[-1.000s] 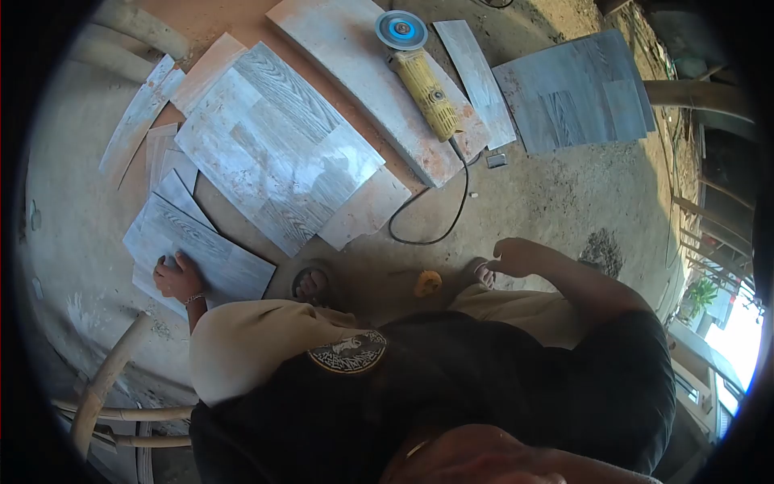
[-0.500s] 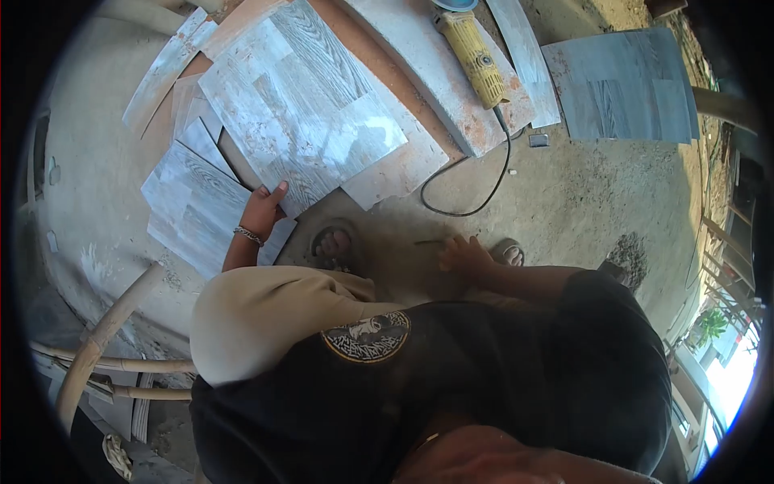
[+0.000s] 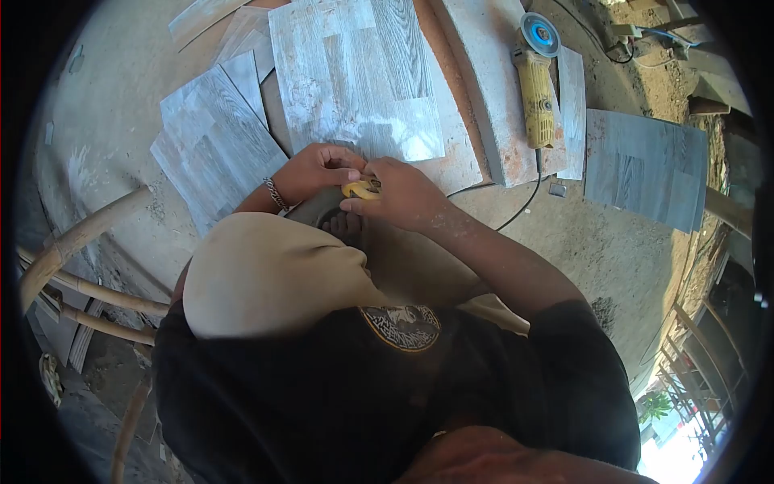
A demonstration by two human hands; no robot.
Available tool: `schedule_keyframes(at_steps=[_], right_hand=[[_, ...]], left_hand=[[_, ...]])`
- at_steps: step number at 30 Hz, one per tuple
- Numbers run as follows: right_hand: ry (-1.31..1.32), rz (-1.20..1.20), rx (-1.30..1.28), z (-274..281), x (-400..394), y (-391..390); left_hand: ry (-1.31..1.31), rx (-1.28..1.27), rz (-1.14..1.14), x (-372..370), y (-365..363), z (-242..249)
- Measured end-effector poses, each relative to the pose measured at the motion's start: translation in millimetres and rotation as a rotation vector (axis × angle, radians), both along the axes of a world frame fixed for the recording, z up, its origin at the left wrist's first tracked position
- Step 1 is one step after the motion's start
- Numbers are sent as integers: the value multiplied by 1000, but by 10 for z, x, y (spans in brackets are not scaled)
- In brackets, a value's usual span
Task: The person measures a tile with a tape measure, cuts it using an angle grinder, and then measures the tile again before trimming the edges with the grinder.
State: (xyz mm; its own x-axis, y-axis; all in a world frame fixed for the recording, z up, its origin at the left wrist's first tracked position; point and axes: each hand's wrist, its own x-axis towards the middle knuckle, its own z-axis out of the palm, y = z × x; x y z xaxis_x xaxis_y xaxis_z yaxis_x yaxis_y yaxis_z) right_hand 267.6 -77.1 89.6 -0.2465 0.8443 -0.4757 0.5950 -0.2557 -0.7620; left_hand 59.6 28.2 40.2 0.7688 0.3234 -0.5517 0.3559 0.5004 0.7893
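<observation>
My right hand [image 3: 407, 194] is wrapped around a small yellow-and-black tape measure [image 3: 360, 189], held over my foot at the near edge of a tile. My left hand [image 3: 318, 173], with a chain bracelet on its wrist, meets it there; its fingers are curled and its thumb is close to the tape measure's top. What the left fingertips pinch is hidden. Just beyond both hands lies a grey wood-pattern tile [image 3: 355, 81], dusty and glossy in places. More wood-pattern tile pieces [image 3: 214, 145] lie left of my hands.
A yellow angle grinder [image 3: 535, 97] with a blue disc rests on a pale slab [image 3: 484, 81], its cord trailing onto the floor. Further right is another grey tile [image 3: 645, 165]. Wooden poles [image 3: 85, 234] stand at the left. A small dark object [image 3: 557, 189] lies near the slab.
My left hand has let go of the tile's corner and moved right. My right hand has come up from near the floor to meet it, with the tape measure now showing. The view has shifted.
</observation>
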Motion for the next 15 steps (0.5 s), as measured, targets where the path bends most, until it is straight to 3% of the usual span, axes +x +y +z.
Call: schedule_keyframes(at_steps=[5, 10, 12, 13, 15], right_hand=[[-126, 109, 35, 65, -58, 263], [-363, 0, 247, -86, 373, 217], [-497, -15, 332, -205, 690, 179], [-552, -34, 369, -290, 764, 153], [-561, -21, 376, -397, 772, 88]], left_hand=[[-7, -21, 87, -297, 93, -36], [150, 127, 228, -630, 27, -237], [410, 616, 228, -739, 28, -313], [412, 619, 229, -782, 16, -371], [385, 878, 289, -822, -43, -524]])
